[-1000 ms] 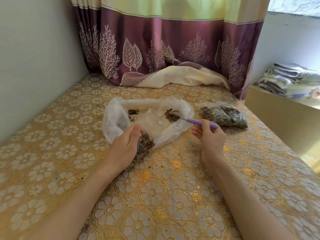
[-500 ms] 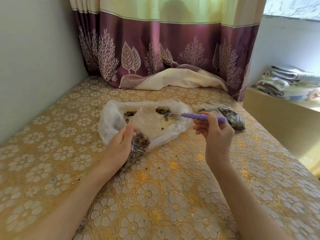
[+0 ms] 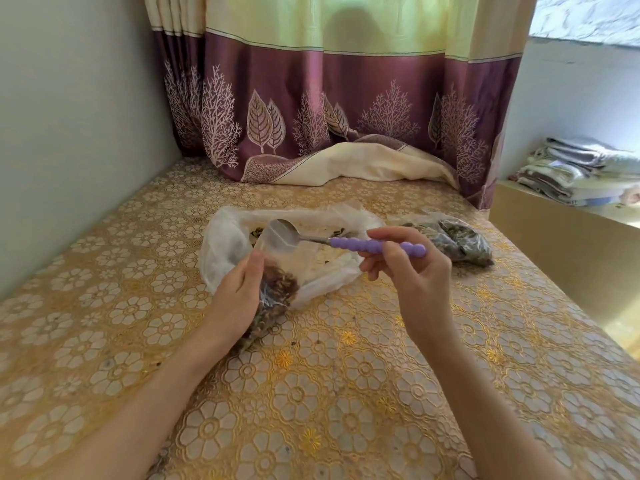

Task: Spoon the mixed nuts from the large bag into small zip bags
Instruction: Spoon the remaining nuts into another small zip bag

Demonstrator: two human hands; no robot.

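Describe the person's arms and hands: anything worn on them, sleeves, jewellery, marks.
Both forearms are bare as far as the frame shows, with no sleeve in view. The left hand and right hand wear no gloves, and no ring, watch or bracelet shows on the fingers or wrists. The nails that show look short and unpainted. No marks or bandages are visible.

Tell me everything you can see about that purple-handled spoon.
The spoon has a shiny metal bowl and a lilac handle shaped like a row of beads, plastic or silicone by its look. It is held roughly level above the table, handle to the right. The right hand pinches the handle; its bowl sits at the open mouth of the small zip bag held by the left hand. The bowl looks empty.
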